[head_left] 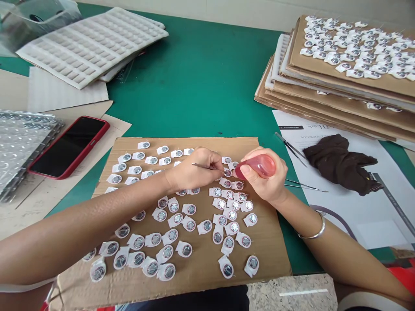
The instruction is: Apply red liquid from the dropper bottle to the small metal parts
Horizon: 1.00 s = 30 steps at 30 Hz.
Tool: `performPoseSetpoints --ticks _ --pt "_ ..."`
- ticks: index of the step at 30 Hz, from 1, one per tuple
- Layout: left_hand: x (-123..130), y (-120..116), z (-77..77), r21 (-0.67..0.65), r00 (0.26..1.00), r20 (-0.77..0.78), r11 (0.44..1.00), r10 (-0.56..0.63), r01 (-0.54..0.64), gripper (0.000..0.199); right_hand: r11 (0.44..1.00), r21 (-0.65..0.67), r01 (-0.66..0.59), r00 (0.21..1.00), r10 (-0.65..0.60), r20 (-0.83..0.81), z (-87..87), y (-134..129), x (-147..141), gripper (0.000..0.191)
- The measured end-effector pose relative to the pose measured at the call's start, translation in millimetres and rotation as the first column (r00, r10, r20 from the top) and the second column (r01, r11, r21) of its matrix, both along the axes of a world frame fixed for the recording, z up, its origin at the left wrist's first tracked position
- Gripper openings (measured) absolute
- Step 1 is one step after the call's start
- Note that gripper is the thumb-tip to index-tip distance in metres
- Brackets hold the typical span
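Well, over on the far left, a white foam tray (90, 47) with rows of small square pockets is lying on the green table (194, 86), while a stack of clear blister trays (22, 147) is sitting near the left edge, just beside a phone in a red case (68, 147). Toward the middle, a sheet of brown cardboard (201, 263) is carrying dozens of small round metal discs (168, 271), each on a white paper tab, set out in loose rows. The person's left hand (194, 170) is reaching over the sheet, its grip closed on a pair of fine steel tweezers (204, 166), with the tips pointing at a disc in the far part of the rows. Just beside it, the right hand (264, 177) is wrapping its grip around a pink rubber bulb (259, 166), and the bulb's narrow end is nearly touching the same disc. A metal bangle (316, 231) is circling the right wrist. Farther right, a second pair of tweezers (290, 149) and a third pair (306, 185) are lying near a crumpled dark brown cloth (339, 164) on a printed white paper sheet (327, 216). At the far right, a pile of cardboard sheets (311, 90) is holding more tabbed discs (353, 56) on top.
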<state>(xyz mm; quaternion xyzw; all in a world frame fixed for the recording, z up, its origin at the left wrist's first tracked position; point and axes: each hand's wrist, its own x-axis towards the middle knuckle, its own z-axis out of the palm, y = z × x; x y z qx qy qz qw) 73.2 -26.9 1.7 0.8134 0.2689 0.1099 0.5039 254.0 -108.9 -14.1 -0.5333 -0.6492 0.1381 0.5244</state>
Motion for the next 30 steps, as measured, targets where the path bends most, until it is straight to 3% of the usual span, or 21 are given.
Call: performPoseSetpoints --ticks 15,30 --pt "-0.9 2.1 -6.1 -0.012 1.0 -0.006 1.0 0.021 -0.021 0.015 1.0 0.022 -0.002 1.0 0.002 -0.012 -2.8 0.3 -3.5 0.016" --pt "0.7 1.1 -0.6 -0.037 0.998 -0.055 0.998 0.039 -0.041 0.015 0.999 0.045 0.003 1.0 -0.002 -0.022 -3.6 0.0 -4.6 0.017"
